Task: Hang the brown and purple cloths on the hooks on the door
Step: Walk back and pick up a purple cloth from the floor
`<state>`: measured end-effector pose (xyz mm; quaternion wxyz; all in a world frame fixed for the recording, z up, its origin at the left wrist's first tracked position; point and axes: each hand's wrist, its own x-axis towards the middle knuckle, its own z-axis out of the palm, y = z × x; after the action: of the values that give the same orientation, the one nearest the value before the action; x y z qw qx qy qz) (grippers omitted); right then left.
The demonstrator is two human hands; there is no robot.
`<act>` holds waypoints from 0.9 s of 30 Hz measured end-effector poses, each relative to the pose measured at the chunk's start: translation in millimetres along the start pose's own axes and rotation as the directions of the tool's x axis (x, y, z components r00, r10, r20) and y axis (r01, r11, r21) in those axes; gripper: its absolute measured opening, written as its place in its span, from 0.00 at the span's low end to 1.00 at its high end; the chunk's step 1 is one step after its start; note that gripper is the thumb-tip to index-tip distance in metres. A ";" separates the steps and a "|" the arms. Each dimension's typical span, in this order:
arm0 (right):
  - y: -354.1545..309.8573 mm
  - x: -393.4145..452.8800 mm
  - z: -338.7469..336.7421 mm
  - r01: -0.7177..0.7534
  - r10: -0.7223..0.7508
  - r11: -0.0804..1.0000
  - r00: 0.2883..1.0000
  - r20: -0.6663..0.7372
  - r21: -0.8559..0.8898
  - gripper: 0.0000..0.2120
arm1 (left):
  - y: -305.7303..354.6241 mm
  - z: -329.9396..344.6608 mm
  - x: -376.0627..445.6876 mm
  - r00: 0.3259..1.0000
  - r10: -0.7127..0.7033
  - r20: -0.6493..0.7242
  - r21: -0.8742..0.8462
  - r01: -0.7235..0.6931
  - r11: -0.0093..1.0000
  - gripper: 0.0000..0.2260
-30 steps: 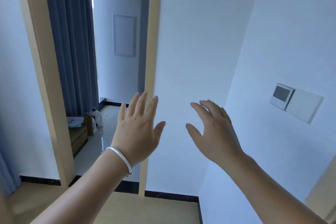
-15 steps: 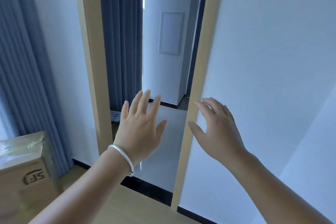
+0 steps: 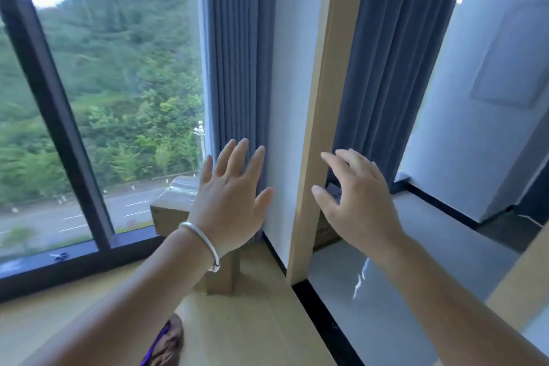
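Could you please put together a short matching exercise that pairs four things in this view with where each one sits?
Things:
1. left hand with the silver bracelet
2. right hand
3. bundle of brown and purple cloths
4. brown cardboard box

Places:
A. on the light wooden floor at the bottom edge, beneath the left forearm
B. raised and empty, in front of the pale wooden door frame
C. by the window, partly hidden behind the left hand
D. raised and empty, in front of the blue-grey curtain

Pairs: 1-D, 2-B, 3-A, 4-C
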<state>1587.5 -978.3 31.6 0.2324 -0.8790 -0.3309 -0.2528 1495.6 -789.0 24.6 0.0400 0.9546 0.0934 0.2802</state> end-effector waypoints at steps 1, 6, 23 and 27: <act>-2.9 10.1 10.6 0.036 -0.037 0.999 0.999 0.015 0.022 0.25 | -8.0 0.0 -1.3 0.999 -0.041 0.000 0.029 0.041 0.999 0.29; -36.2 44.6 60.8 0.188 -0.201 0.972 0.976 0.084 0.144 0.26 | -50.6 -1.6 -14.9 0.973 -0.229 -0.007 0.127 0.228 0.965 0.29; -191.4 159.0 262.1 0.409 -0.475 0.868 0.849 0.230 0.282 0.27 | -278.0 33.9 3.5 0.845 -0.530 -0.064 0.180 0.533 0.827 0.28; -225.6 184.8 305.6 0.416 -0.493 0.857 0.833 0.251 0.303 0.27 | -334.8 46.4 12.6 0.826 -0.562 -0.051 0.180 0.561 0.808 0.28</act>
<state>1639.3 -564.7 -37.0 0.2112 -0.7692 -0.5922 -0.1140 1478.9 -459.7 -50.8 0.0315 0.8844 0.3969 0.2437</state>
